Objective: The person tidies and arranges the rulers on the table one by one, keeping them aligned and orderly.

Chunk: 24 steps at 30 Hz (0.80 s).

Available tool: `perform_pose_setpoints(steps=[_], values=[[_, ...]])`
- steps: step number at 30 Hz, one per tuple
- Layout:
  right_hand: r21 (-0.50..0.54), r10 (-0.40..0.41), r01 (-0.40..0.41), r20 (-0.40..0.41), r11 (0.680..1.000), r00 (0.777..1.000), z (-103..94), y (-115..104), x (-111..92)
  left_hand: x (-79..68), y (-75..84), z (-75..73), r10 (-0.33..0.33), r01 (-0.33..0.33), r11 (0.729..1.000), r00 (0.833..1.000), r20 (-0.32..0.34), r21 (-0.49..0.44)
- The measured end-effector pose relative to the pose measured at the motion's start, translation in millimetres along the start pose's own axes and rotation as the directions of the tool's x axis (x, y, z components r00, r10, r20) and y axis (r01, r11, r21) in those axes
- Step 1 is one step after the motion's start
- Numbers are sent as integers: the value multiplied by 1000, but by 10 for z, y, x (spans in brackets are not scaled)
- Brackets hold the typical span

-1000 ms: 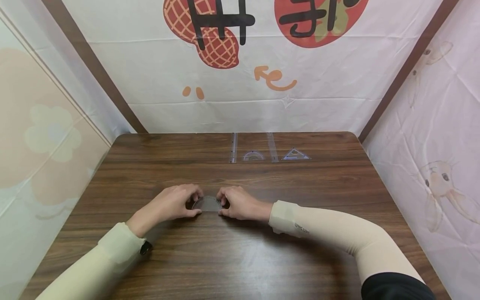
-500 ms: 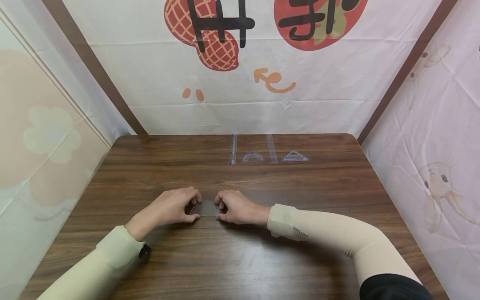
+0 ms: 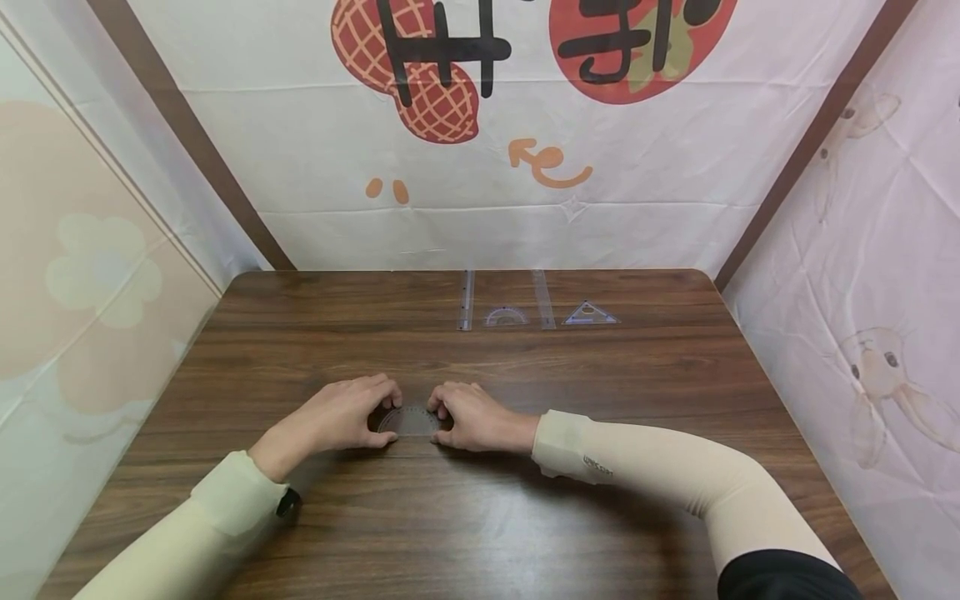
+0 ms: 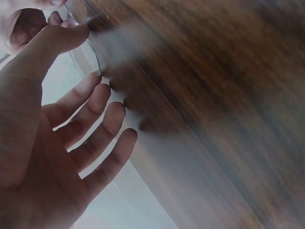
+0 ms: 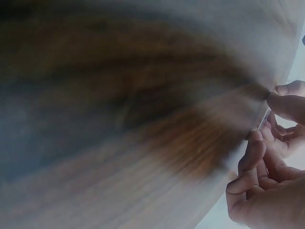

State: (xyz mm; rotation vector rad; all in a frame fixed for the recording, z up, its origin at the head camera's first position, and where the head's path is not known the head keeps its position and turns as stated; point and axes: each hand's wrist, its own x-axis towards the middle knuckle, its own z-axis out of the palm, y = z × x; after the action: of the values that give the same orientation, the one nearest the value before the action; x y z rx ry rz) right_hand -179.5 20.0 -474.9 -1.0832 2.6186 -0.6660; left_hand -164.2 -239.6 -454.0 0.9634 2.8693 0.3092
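1 clear protractor (image 3: pixel 409 423) | left hand (image 3: pixel 351 414) and right hand (image 3: pixel 476 419) grip its opposite ends | now slightly farther from 2 rulers (image 3: pixel 467 302) (image 3: pixel 544 302) beyond it: apparently fine repositioning

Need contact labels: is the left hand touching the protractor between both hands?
Touching: the left wrist view shows the left hand with its index fingertip against the protractor.

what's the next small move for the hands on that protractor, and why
Perhaps let go of the clear protractor: the left hand and right hand hold its opposite ends, and it appears to lie flat on the brown table.
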Motion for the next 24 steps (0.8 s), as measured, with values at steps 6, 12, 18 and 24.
perform_pose_setpoints(steps=[6, 12, 18, 24], values=[[0, -2, 2, 4, 1000, 1000, -7, -4, -3, 5, -10, -4, -16, 17, 1000, 1000, 23, -10], [-3, -8, 8, 8, 1000, 1000, -20, -2, -7, 12, -20, 3, -20, 20, 1000, 999, 32, -16], [-10, -11, 11, 12, 1000, 1000, -16, -1, -5, 13, -19, -1, -17, 17, 1000, 999, 35, -21], [-10, -7, 7, 12, 1000, 1000, -12, -6, -11, 7, -11, -10, -15, 16, 1000, 999, 34, -14]])
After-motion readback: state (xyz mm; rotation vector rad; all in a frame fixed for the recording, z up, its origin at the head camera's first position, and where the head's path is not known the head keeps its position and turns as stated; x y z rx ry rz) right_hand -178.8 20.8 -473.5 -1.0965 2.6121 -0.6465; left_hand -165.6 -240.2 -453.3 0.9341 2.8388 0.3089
